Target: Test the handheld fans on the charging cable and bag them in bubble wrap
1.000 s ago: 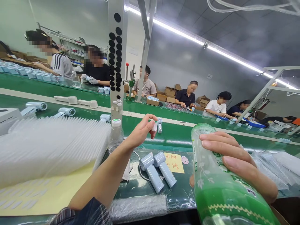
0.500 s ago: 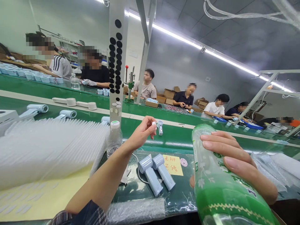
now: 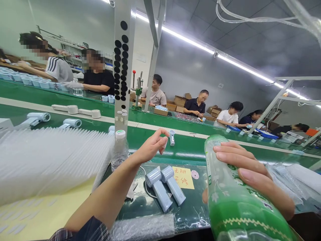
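Head view. The right hand (image 3: 250, 175) wraps around a tilted green drink bottle (image 3: 238, 201), fingers curled over its upper side and thumb underneath; the bottle's open mouth end lies toward the camera at the lower right, and green liquid fills its lower part. The left hand (image 3: 151, 145) is raised above the bench edge with thumb and forefinger pinched together on a small white cap (image 3: 164, 143); the remaining fingers are loosely curled. Just beyond the fingertips, a small grey device (image 3: 172, 137) lies on the green conveyor belt (image 3: 190, 147). Below the left hand, 2 blue-grey handheld devices (image 3: 164, 187) lie side by side, touching, on the dark green bench mat (image 3: 193, 207), with a thin white cable running under them. A yellow note (image 3: 183, 177) with red handwriting lies just to their right. A clear water bottle (image 3: 119, 150) with a white cap stands upright left of the left forearm, beside a vertical metal post (image 3: 122, 67) carrying rows of black round stickers. A large fanned stack of translucent plastic pieces (image 3: 50, 160) fills the left foreground. Several other people sit at work along the far side of the line.
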A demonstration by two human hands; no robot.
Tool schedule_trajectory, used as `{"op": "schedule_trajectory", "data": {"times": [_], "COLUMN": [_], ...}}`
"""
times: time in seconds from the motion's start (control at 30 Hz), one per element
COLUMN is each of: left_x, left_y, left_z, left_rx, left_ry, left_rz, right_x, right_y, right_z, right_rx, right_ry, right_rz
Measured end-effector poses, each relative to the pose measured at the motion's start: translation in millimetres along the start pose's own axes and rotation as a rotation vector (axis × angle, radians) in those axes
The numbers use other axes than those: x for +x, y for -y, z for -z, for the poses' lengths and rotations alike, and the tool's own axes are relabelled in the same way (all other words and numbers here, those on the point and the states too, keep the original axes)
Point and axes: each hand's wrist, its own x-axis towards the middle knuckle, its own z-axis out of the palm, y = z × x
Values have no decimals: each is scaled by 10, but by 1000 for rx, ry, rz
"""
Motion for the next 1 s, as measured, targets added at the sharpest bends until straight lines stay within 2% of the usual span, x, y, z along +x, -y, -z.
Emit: {"op": "schedule_trajectory", "data": {"times": [0.13,0.27,0.37,0.5,0.57,0.67,0.77,1.0], "left_x": [-104,-411,-687,-862,-839,-737,-652,-620], "left_y": [-189,-528,-733,-895,-937,-961,-947,-855], "left_z": [-59,-197,-298,-363,-376,-388,-390,-413], "left_rx": [154,352,297,224,264,316,368,812], "left_ry": [-24,-105,-29,93,108,177,235,399], "left_rz": [-27,-229,-379,-458,-440,-327,-213,-154], "right_x": [-157,-372,-507,-715,-853,-1056,-1197,-1338], "right_y": [6,-5,49,196,260,310,318,330], "right_z": [-97,-231,-334,-501,-596,-714,-776,-774], "right_rx": [133,221,326,347,281,201,151,63], "right_ry": [-27,19,50,83,77,72,172,345], "right_rz": [-33,-72,-148,-341,-419,-542,-621,-670]}}
